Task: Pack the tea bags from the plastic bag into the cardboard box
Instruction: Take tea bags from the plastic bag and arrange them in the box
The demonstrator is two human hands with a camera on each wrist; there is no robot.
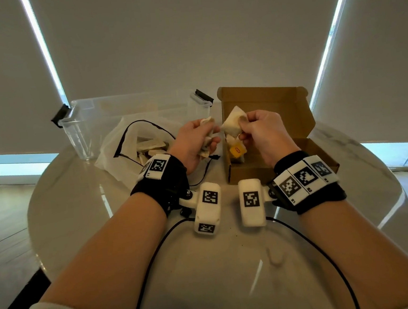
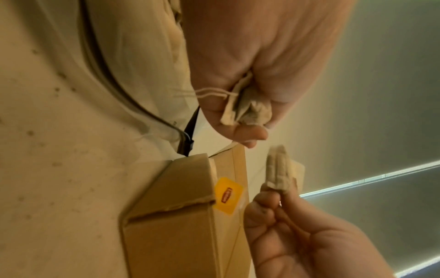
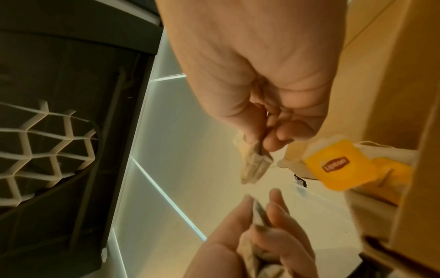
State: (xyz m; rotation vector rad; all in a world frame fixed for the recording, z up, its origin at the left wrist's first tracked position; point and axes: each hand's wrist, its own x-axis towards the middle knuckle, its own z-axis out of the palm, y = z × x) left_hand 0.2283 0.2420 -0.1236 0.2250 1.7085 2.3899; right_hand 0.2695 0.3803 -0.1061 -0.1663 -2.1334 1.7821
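We hold one tea bag (image 1: 232,124) pinched between thumb and fingers of our right hand (image 1: 263,136), above the near left corner of the open cardboard box (image 1: 319,159), where a bag with a yellow tag (image 1: 237,150) already lies. Our left hand (image 1: 194,142) has its fingers curled round a bunch of tea bags (image 1: 207,144), just beside the right hand. More bags sit in the plastic bag (image 1: 114,152) to the left, in front of a clear tub (image 1: 79,125) on the round table (image 1: 207,265). We judge the risk to be tangled strings: if one in the left hand catches, pulling could drag bags out onto the table or tear a bag open.
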